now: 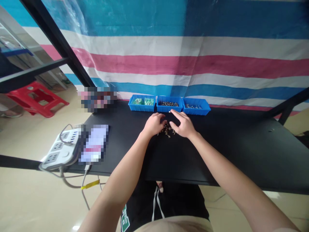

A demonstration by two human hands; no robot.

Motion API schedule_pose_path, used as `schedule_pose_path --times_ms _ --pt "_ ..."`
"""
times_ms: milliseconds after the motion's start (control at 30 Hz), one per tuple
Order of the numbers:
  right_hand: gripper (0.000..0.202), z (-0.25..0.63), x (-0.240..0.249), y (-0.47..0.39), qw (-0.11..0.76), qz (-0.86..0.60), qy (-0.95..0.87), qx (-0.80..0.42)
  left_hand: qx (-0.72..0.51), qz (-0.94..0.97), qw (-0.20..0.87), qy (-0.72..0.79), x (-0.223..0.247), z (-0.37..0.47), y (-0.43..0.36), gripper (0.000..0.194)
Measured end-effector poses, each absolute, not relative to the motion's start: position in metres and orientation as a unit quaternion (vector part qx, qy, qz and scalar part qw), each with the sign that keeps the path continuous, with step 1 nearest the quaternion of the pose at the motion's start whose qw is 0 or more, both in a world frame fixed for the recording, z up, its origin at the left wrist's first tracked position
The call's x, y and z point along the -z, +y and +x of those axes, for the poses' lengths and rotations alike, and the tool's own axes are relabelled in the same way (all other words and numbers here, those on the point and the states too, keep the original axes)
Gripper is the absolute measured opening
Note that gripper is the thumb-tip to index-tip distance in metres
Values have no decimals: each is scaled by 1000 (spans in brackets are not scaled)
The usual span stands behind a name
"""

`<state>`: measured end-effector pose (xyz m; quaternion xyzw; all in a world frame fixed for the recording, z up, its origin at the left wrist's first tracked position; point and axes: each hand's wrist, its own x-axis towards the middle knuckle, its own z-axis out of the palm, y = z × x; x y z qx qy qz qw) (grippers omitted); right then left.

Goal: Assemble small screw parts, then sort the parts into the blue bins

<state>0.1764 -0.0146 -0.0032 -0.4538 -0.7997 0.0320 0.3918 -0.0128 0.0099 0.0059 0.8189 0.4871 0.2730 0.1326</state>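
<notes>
A loose pile of small brass-coloured metal parts lies on the black table between my hands. My left hand is at the pile's left side, fingers curved and apart, with the thumb touching its edge. My right hand is at the right side, thumb and fingers spread, the index finger reaching toward the bins. Behind the hands stand three blue bins: the left bin holds green and white packets, the middle bin holds small dark and brassy parts, and the right bin holds silvery parts.
A white power strip with cables and a blurred flat device lie on the table's left. A blurred object is at the back left. Black frame posts flank the table. A red stool stands on the floor.
</notes>
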Motion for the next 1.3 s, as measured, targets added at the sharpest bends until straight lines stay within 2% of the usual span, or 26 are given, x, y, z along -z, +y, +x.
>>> schedule_pose_path --times_ms 133,300,467,700,833,1000,1067,1167,1233,1300 --pt "64 181 -15 11 338 -473 -814 0 -254 822 126 494 -5 -13 10 24" --pt "75 175 -37 47 211 -526 -824 -3 -248 825 126 493 -4 -14 11 23" --pt "70 157 -45 71 123 -539 -833 -37 -241 825 132 493 -4 -13 11 21" --pt "73 134 -50 89 51 -583 -805 -98 -235 829 133 489 -2 -13 12 21" --pt "73 135 -51 90 73 -585 -800 -111 -235 830 132 488 -1 -13 12 21" --pt "70 146 -44 70 160 -546 -821 -55 -235 832 129 486 -2 -13 11 20" --pt "61 151 -38 55 220 -515 -828 -23 -239 831 126 485 -2 -13 11 20" --pt "37 157 -29 28 286 -480 -829 -2 -244 827 122 492 -2 -13 11 21" --pt "27 160 -24 10 272 -486 -830 -18 -243 823 121 498 -1 -13 11 24" --pt "26 161 -20 -7 227 -506 -831 -37 -241 819 125 505 0 -13 11 28"
